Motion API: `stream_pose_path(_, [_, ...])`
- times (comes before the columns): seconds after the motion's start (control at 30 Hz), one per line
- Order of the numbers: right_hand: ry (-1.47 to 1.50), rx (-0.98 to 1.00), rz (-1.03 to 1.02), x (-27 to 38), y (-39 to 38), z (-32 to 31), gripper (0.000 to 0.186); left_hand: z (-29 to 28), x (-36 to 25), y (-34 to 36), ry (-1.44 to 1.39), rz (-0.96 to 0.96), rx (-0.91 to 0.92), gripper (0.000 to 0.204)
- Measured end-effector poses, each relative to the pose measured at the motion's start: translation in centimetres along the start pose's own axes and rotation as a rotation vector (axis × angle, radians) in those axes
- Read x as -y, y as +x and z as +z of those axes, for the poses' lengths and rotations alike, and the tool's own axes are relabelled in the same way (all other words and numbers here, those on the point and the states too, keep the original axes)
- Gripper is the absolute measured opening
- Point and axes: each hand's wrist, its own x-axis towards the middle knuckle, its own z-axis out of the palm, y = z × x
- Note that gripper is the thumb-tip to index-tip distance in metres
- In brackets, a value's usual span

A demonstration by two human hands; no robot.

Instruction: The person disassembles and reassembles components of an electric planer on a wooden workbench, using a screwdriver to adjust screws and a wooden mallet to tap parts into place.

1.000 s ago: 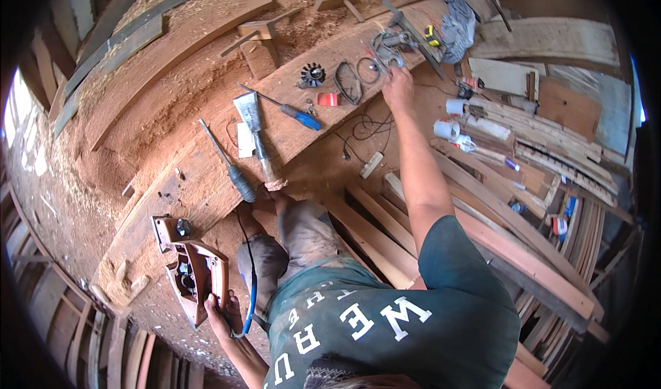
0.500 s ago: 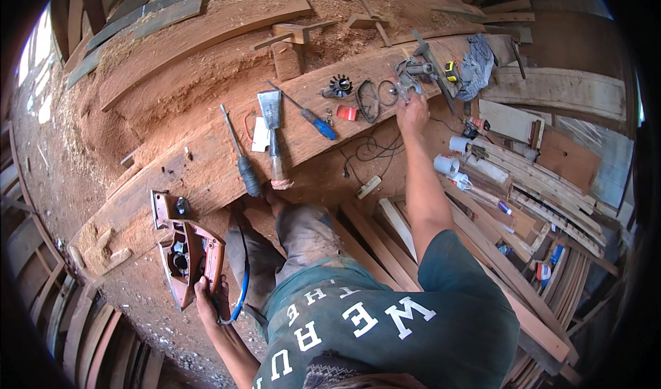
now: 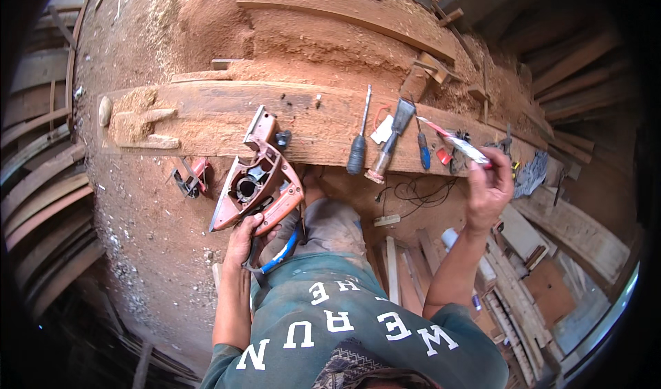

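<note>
In the head view, the left hand (image 3: 246,241) has its fingers closed around the lower end of a reddish power-tool housing (image 3: 256,172), thumb on top. The housing is tilted, its hollow side showing, and is held in front of the tabletop (image 3: 220,107), its upper end overlapping the near edge from this angle. A blue cable sleeve (image 3: 281,253) curves away beside the wrist.

The right hand (image 3: 490,193) is raised over the right part of the tabletop, its fingers pinching the near end of a slim white-and-red item (image 3: 468,148); its exact kind is hard to tell. The item points up and to the left.

Between the two hands, on the tabletop, lie a long-shanked tool with a dark handle (image 3: 356,155), a broad-bladed tool (image 3: 390,148) and a blue-handled screwdriver (image 3: 424,156). A piece of white paper (image 3: 382,129) is just beside the broad blade, and a small red piece (image 3: 443,156) is near the screwdriver. A gray cloth (image 3: 531,174) lies farther right. A red and black part (image 3: 193,179) is on the ground left of the housing.
</note>
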Motion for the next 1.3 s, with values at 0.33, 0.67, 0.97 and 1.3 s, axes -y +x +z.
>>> stream_pose_path(0.33, [0.057,0.792,-0.328,6.8,0.7,22.6,0.029,-1.4,-1.0,1.3,0.104,-0.057,0.087,0.051])
stream_pose_path(0.67, [-0.161,1.022,-0.468,3.9,-1.0,29.8,0.036,-2.5,-3.2,1.3,0.037,-0.114,0.101,0.052])
stream_pose_path(0.97, [-0.237,1.088,-0.488,3.4,-1.4,31.7,0.037,-3.5,-3.5,1.7,0.058,-0.108,0.127,0.047])
stream_pose_path(1.3, [0.004,1.248,-0.323,2.7,-0.4,32.9,0.035,-4.1,-3.5,1.9,0.067,-0.103,0.116,0.046])
